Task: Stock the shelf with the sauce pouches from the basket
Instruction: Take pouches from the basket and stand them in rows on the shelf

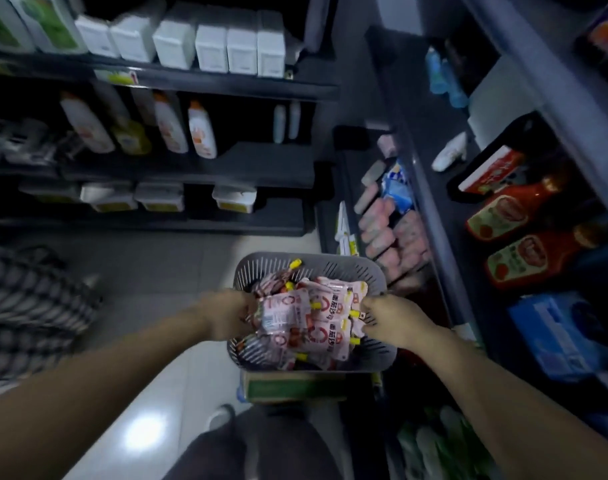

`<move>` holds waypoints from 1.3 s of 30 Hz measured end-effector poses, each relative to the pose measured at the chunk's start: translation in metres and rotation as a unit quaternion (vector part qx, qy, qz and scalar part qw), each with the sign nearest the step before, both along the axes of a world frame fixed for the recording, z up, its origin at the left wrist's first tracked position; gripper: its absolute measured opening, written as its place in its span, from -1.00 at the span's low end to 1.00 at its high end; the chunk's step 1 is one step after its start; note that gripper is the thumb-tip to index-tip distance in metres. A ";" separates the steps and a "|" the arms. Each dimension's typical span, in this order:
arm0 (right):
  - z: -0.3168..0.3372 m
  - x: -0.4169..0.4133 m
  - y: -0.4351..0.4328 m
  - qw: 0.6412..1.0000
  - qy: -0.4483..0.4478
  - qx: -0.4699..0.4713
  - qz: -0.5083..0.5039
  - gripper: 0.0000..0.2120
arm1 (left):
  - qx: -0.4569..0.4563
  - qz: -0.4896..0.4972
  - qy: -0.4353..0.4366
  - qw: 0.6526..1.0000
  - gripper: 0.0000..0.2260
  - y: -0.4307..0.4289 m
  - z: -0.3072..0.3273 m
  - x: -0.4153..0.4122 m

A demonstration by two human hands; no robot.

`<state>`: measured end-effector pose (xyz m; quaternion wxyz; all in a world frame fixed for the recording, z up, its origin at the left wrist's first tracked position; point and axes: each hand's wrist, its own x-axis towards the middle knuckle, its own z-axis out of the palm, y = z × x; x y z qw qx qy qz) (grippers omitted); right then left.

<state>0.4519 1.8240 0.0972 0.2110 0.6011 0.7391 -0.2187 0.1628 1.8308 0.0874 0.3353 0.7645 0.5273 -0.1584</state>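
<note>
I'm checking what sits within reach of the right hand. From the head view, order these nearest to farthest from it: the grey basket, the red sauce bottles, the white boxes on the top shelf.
From the right hand:
1. Grey basket, directly under the hand.
2. Red sauce bottles, on the right-side shelf.
3. White boxes, top shelf, far upper left.

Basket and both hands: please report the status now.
Left hand and right hand both in the basket, gripping sauce pouches. Basket full. Nothing blocking.

Dim, bluish light; the shelves (198,84) fall into deep shadow. A white glare spot shines on the glossy floor (146,434). Everything looks soft with motion blur, and wide-angle distortion bends the edges.
</note>
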 end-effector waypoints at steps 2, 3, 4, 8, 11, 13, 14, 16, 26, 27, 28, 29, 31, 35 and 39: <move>-0.022 0.012 0.004 0.999 0.019 -0.036 -0.032 -0.73 | -0.012 -0.003 0.009 1.000 -0.71 0.001 -0.020 0.015; -0.035 0.017 0.005 0.997 0.033 -0.052 -0.051 -0.78 | -0.012 -0.004 0.015 1.000 -0.69 0.001 -0.031 0.021; -0.046 0.021 0.005 0.994 0.045 -0.074 -0.073 -0.81 | -0.011 -0.004 0.019 1.000 -0.68 0.002 -0.044 0.027; -0.096 0.029 -0.004 0.971 0.094 -0.151 -0.159 -0.83 | -0.033 0.031 0.048 0.998 -0.66 0.006 -0.095 0.045; -0.140 0.029 -0.016 0.945 0.113 -0.202 -0.231 -0.86 | -0.063 0.052 0.058 0.995 -0.58 0.009 -0.132 0.055; -0.166 0.025 -0.019 0.929 0.128 -0.217 -0.271 -0.94 | -0.064 0.058 0.069 0.994 -0.45 0.014 -0.156 0.061; -0.178 0.021 -0.019 0.922 0.139 -0.221 -0.286 -0.93 | -0.057 0.062 0.076 0.994 -0.37 0.018 -0.169 0.063; -0.194 0.010 -0.014 0.908 0.170 -0.219 -0.313 -0.95 | -0.044 0.070 0.090 0.993 -0.22 0.026 -0.191 0.068; -0.263 -0.030 -0.005 0.280 0.340 -0.236 -0.866 -0.91 | -0.002 0.051 0.144 0.988 -0.16 0.033 -0.247 0.101; -0.264 -0.034 -0.004 0.245 0.346 -0.218 -0.879 -0.90 | 0.007 0.064 0.145 0.987 -0.19 0.033 -0.251 0.103; -0.264 -0.039 -0.004 0.226 0.349 -0.211 -0.885 -0.87 | 0.015 0.077 0.145 0.986 -0.20 0.033 -0.253 0.104; -0.265 -0.043 -0.004 0.233 0.347 -0.212 -0.884 -0.84 | 0.019 0.087 0.148 0.985 -0.18 0.032 -0.257 0.106; -0.269 -0.049 -0.005 0.260 0.337 -0.212 -0.880 -0.80 | 0.017 0.102 0.135 0.985 -0.20 0.030 -0.259 0.109; -0.271 -0.061 -0.007 0.236 0.367 -0.151 -0.887 -0.74 | -0.025 0.088 0.051 0.995 -0.54 0.032 -0.253 0.120; -0.263 -0.061 -0.010 0.209 0.417 -0.108 -0.878 -0.62 | 0.050 0.067 0.147 0.986 -0.29 0.030 -0.260 0.111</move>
